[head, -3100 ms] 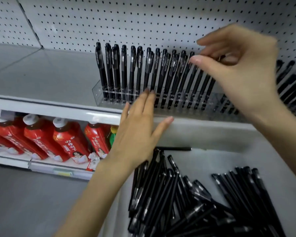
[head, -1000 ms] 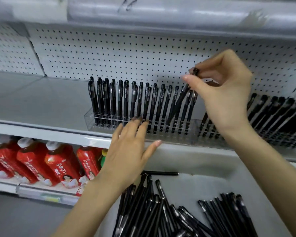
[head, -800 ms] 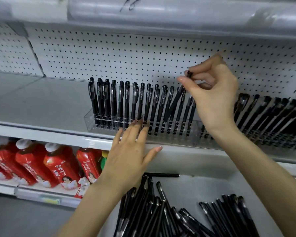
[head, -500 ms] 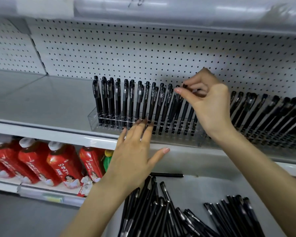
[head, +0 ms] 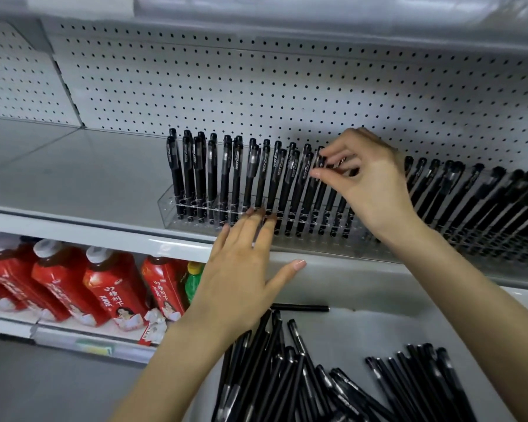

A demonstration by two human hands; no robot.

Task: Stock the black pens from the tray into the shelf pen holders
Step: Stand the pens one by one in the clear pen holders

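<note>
A clear pen holder (head: 168,208) stands on the grey shelf, filled with upright black pens (head: 235,175). My right hand (head: 369,190) pinches the cap end of a black pen (head: 319,178) standing in the holder's right part. My left hand (head: 244,269) lies flat with straight fingers, its fingertips touching the holder's front wall. Below, a white tray (head: 378,324) holds several loose black pens (head: 287,376). One pen (head: 302,308) lies alone near the tray's back edge.
More black pens (head: 476,202) lean in a second holder to the right. Red bottles (head: 110,296) and a green-capped bottle (head: 194,280) stand on the lower shelf at left. White pegboard (head: 256,86) backs the shelf, with bare shelf surface (head: 73,175) to the left.
My right hand has lowered the pen it pinched from above the row down into the holder. My left hand has stayed against the holder's front.
</note>
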